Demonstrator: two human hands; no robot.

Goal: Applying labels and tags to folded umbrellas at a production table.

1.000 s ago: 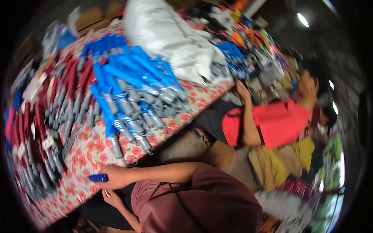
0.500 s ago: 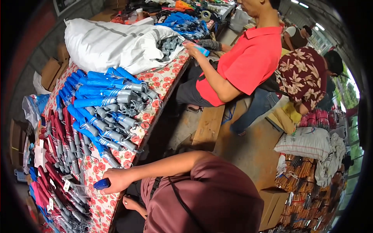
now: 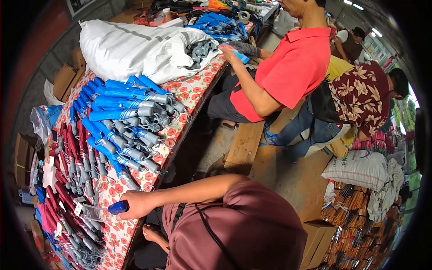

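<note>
My right hand is closed round a dark blue hand tool, which looks like a tagging gun, over the near table edge. Clear plastic shows just left of it. Beside that lie maroon folded umbrellas with grey handles, some bearing white tags. My left hand is low by the table edge, below the right forearm; its fingers are partly hidden. Farther up the table is a heap of blue folded umbrellas, their grey handles pointing right.
A white sack of grey parts lies on the flower-patterned table. A person in red sits along the table beside a wooden bench. Another in a floral shirt bends at right, near stacked bundles and a carton.
The view has shifted slightly, moving most things a little to the right. The person in the floral shirt has shifted right. My right hand still holds the blue tool.
</note>
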